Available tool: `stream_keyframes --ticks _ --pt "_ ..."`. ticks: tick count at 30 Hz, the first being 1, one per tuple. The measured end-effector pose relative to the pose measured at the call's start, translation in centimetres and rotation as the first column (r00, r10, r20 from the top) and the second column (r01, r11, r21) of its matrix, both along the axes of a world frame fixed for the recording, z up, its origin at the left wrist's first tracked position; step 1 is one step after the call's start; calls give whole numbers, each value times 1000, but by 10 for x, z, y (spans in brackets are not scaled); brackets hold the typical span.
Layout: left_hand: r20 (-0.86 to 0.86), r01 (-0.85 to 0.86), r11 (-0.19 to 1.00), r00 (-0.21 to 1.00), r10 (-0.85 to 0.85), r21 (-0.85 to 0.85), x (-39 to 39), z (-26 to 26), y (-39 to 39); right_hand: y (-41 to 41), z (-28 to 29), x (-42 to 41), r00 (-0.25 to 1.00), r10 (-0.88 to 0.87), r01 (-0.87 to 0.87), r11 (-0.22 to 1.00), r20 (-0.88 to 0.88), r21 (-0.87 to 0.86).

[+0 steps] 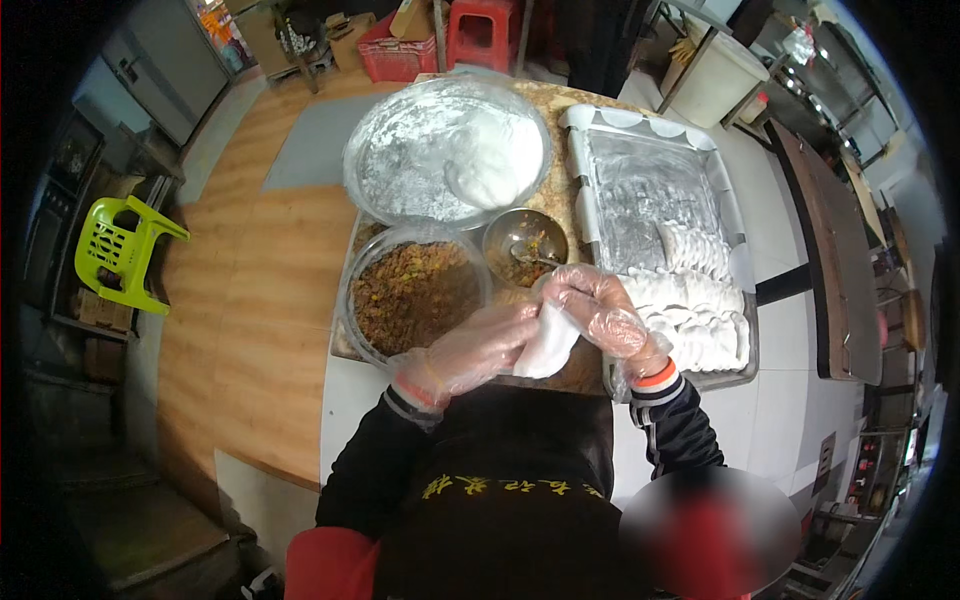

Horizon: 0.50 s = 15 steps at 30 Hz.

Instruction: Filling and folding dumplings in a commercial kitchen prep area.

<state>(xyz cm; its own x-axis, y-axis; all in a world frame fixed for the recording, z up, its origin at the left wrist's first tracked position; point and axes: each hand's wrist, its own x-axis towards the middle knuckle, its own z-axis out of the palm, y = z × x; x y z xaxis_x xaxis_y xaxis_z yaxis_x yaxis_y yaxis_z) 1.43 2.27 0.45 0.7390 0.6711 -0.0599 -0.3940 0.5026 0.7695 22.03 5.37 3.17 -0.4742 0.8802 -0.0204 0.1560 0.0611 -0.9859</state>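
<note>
My left hand (476,346) and my right hand (600,311), both in clear plastic gloves, hold a white floury dough wrapper (550,343) between them at the table's near edge. The wrapper is folded over; whether it has filling inside cannot be seen. Left of it stands a clear bowl of brown minced filling (412,296). Just beyond my hands, a small metal bowl (544,217) holds some filling and a spoon (534,259). To the right, a floured tray (649,187) bears rows of white dumplings (697,322) in its near half.
A large round basin (405,150) with white flour (499,161) stands at the table's far left. A red stool (481,34) and a red crate (397,56) are beyond the table. A green plastic chair (124,251) stands far left, and a dark tabletop (825,262) lies right of the tray.
</note>
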Motion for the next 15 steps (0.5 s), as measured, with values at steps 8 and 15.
stream_keyframes --ticks 8,15 --pt "167 -162 917 957 235 -364 3 -18 3 -18 29 -15 957 -254 129 803 139 581" --pt "217 -112 954 960 175 -277 23 -10 0 -36 13 -32 922 -359 153 679 143 718"
